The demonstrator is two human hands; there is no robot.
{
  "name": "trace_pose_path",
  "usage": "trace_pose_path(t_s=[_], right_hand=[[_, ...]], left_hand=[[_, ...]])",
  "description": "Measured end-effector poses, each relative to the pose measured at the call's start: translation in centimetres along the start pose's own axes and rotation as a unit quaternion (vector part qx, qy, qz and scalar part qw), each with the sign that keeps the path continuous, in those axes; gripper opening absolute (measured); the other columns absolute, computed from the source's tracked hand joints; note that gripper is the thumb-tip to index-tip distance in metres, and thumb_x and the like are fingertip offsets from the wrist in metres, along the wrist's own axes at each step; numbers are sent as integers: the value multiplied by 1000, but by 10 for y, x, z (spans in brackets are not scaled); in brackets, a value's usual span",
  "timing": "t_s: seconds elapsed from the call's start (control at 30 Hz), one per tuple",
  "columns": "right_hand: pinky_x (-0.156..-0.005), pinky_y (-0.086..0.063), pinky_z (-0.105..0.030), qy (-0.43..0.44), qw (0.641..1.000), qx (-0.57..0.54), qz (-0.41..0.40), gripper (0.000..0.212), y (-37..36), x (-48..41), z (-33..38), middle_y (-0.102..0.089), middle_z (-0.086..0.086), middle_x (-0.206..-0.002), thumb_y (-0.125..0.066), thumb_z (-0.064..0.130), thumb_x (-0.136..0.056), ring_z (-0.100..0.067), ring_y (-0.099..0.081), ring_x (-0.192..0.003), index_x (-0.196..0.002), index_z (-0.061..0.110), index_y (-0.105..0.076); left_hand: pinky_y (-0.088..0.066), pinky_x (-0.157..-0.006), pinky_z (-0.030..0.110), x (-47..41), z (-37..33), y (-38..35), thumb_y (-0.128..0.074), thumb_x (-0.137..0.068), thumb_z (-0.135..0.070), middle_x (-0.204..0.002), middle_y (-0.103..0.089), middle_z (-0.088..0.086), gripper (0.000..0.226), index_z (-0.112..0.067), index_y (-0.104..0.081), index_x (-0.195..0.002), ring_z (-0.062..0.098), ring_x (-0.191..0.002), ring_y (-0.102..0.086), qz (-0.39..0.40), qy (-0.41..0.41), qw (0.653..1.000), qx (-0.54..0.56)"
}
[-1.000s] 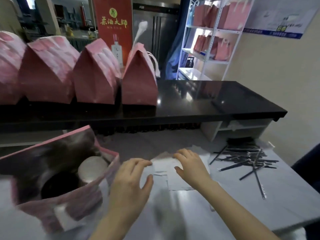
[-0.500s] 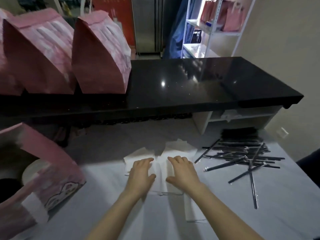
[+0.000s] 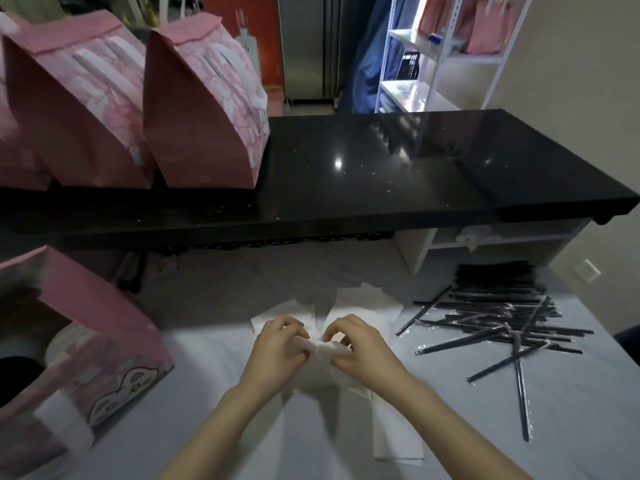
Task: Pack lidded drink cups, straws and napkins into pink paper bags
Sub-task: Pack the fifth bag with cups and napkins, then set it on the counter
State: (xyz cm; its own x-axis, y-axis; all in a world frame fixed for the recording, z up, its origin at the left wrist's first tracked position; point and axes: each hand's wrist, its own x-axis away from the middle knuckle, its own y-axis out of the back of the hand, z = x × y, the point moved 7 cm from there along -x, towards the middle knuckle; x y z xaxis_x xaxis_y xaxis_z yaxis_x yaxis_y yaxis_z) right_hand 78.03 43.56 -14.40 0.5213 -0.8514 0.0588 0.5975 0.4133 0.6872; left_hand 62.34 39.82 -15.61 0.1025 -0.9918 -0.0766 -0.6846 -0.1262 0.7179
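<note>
White napkins lie spread on the grey table in front of me. My left hand and my right hand are side by side over them, fingers curled, pinching one napkin up between them. An open pink paper bag stands at the left edge, with a white-lidded cup and a dark cup top inside. Black wrapped straws lie in a loose pile to the right.
Two closed pink bags stand on the black counter behind the table, at its left. A white shelf rack holding more pink bags is at the back right. Another napkin lies near my right forearm.
The view has swung right and down, so the open bag now sits at the left edge. Both hands went from lying flat on the napkins to curling and pinching one up.
</note>
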Motion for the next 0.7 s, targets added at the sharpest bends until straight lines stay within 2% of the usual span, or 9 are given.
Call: trace_pose_path(t_s=[0.1,0.17,0.23,0.33,0.5,0.6,0.7], right_hand=[[-62,-43,-12,19,999,-43,14,43,10,1,30,-59,14,-82,-62,6,-67,1,-56,-72,-92,40,-57],[-61,-45,-10,44,997,-56,15,52,17,2,56,-61,12,-79,-64,6,-67,-1,-58,-73,-95,48,-56],[-64,-48,-11,81,995,-58,26,57,21,3,89,-63,17,-83,-67,7,-69,0,-60,-78,-98,54,-55],[-70,-52,-14,143,987,-45,56,60,19,3,144,-60,28,-92,-75,14,-74,2,-59,-86,-106,58,-51],[-77,-49,-12,255,962,-56,78,60,-1,8,242,-62,25,-95,-78,17,-76,2,-60,-92,-120,48,-53],[-77,-49,-15,320,944,-52,57,50,-12,10,292,-60,19,-99,-80,20,-74,-2,-60,-92,-117,36,-61],[-75,-49,-18,352,934,-37,53,41,-27,9,331,-50,15,-101,-82,23,-73,-7,-56,-91,-109,31,-66]], left_hand=[[-43,-79,16,11,-7,32,-68,-73,-5,-89,-67,-12,26,-29,-63,-81,5,-90,-61,5,30,997,72],[-46,-74,17,22,-13,57,-63,-75,1,-84,-69,-7,28,-25,-65,-82,8,-85,-64,11,43,990,133],[-50,-70,19,35,-19,91,-59,-79,6,-86,-70,-1,29,-21,-67,-86,11,-82,-66,3,32,983,182],[-52,-71,20,57,-24,144,-66,-84,-1,-94,-70,0,22,-21,-69,-92,11,-86,-66,-23,12,978,205],[-53,-73,23,95,-18,221,-77,-78,-10,-97,-70,-5,30,-34,-67,-93,10,-92,-65,-126,8,970,207],[-54,-72,23,116,-13,263,-84,-72,-17,-94,-70,-4,37,-35,-63,-96,11,-91,-66,-187,-9,962,197],[-53,-67,21,135,-2,301,-87,-67,-22,-86,-69,-3,43,-34,-57,-95,10,-82,-67,-226,-11,953,203]])
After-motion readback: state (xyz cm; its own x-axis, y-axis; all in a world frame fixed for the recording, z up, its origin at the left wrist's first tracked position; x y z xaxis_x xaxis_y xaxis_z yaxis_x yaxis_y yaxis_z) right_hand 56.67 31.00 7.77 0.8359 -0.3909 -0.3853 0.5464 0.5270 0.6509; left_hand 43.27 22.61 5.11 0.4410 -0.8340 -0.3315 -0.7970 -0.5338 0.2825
